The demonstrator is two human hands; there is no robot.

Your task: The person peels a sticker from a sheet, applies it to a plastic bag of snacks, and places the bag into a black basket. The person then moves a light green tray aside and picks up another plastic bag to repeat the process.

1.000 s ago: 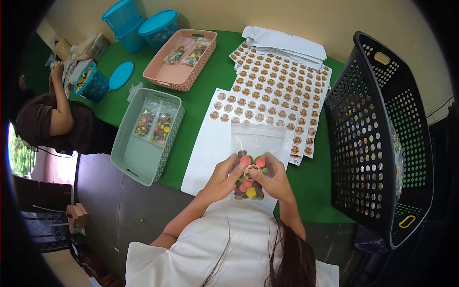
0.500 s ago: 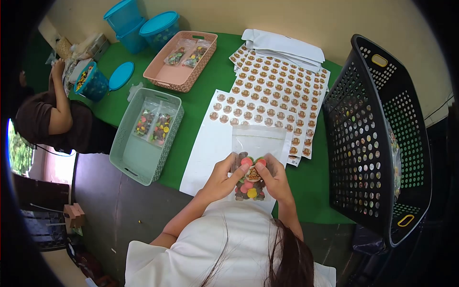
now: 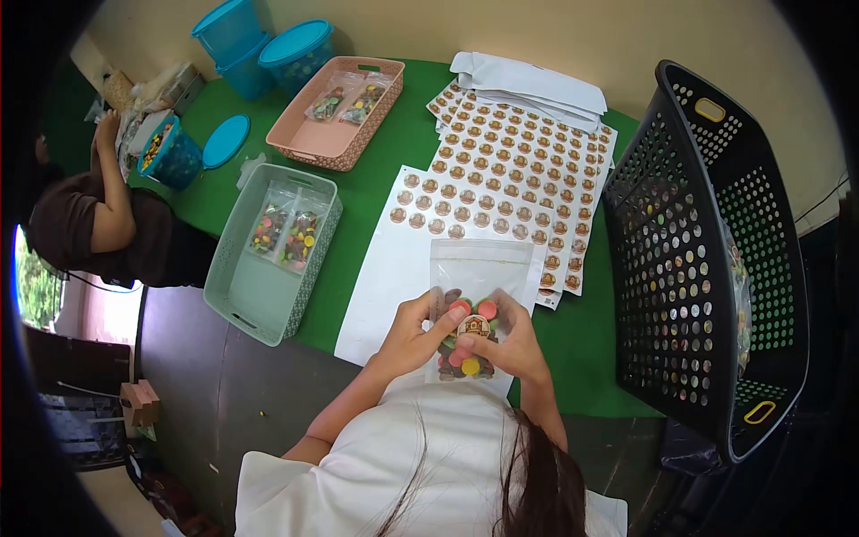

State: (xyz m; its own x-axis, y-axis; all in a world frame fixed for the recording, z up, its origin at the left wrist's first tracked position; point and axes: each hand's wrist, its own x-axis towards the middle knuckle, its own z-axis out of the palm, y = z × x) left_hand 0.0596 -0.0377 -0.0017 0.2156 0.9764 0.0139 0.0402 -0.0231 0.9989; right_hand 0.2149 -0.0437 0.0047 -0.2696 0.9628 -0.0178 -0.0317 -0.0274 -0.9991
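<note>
A clear zip bag of coloured candies (image 3: 479, 260) is held upright between my two hands, over the near edge of a sticker sheet. A round brown label (image 3: 474, 326) sits on the bag's front. My left hand (image 3: 413, 336) grips the bag's left side, its thumb at the label's upper left. From the right, my right hand (image 3: 516, 343) grips the other side, with its thumb lying on the lower part of the label. Red, yellow, green and dark pieces show through the plastic. Behind the bag lie sheets of round stickers (image 3: 483, 170).
A green basket (image 3: 242, 300) and a pink basket (image 3: 295, 143) at left hold filled bags. A tall black perforated basket (image 3: 658, 268) stands at right. Blue tubs (image 3: 295, 49) are at the back. A person in a dark shirt (image 3: 80, 219) works at far left.
My right thumb has moved down and left, from the label's upper right onto its lower part. More of the label's upper part shows. Both hands still hold the bag.
</note>
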